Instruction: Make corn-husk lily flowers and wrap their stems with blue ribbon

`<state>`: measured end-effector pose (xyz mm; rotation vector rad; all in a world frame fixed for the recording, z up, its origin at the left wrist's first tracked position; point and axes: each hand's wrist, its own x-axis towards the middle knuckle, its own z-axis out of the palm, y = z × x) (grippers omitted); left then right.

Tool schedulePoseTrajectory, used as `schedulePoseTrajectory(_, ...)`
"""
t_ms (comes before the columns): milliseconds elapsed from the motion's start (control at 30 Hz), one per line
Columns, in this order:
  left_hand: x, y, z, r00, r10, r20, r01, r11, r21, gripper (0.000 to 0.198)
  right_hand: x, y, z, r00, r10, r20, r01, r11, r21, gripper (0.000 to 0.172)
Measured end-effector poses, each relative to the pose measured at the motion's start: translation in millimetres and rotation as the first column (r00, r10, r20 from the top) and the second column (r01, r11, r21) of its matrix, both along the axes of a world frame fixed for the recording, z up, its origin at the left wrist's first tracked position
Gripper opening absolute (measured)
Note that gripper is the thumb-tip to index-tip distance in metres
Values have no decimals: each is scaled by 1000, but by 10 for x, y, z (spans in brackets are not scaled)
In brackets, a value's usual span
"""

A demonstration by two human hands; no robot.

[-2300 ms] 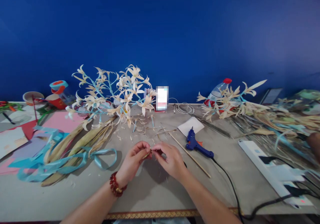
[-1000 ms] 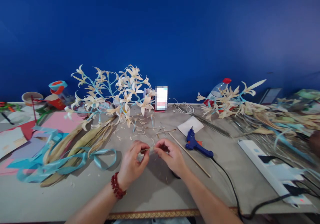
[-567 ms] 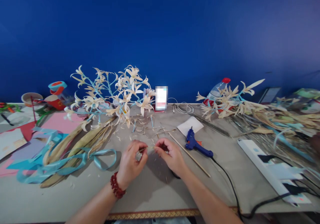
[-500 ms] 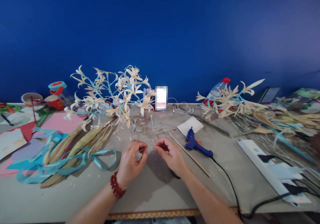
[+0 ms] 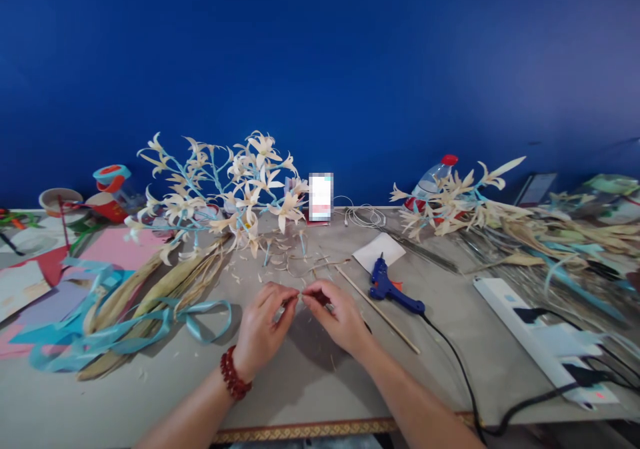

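Observation:
My left hand (image 5: 267, 315), with red beads (image 5: 233, 372) round its wrist, is closed in a pinch above the middle of the table. Facing it, my right hand (image 5: 337, 315) pinches too, and the fingertips of both nearly meet. Between them shows a tiny pale bit of a thin straw-coloured strip (image 5: 300, 296); the fingers cover most of it. A blue hot glue gun (image 5: 393, 289) lies to the right of my right hand, partly on a white card (image 5: 379, 251). Close by lies a thin wooden stick (image 5: 377, 309).
Husk flowers (image 5: 250, 195) on blue stems stand at the back left, others (image 5: 465, 202) at the back right. Light blue ribbon (image 5: 150, 325) and dried husks (image 5: 175, 282) lie left. A power strip (image 5: 510, 315) with black cables is at right, a phone (image 5: 321, 199) at the back.
My hands have drawn closer together, so the strip that stretched between the fingertips is now almost hidden. Both still pinch. The view has shifted very slightly.

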<state>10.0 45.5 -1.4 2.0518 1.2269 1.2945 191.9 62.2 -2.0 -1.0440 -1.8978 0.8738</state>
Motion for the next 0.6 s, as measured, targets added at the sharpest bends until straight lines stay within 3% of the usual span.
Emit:
schedulePoseTrajectory(500,13,-13,-13,998,21,-65,-20,1000,12,14,-28,-13,-42,999,-41,28,42,999,-9,16)
schedulePoseTrajectory(600,7,-20,-10,997,-5,-76,3,1000,-31,20,-21,-8,-54,998,-54,42,53,998,22,15)
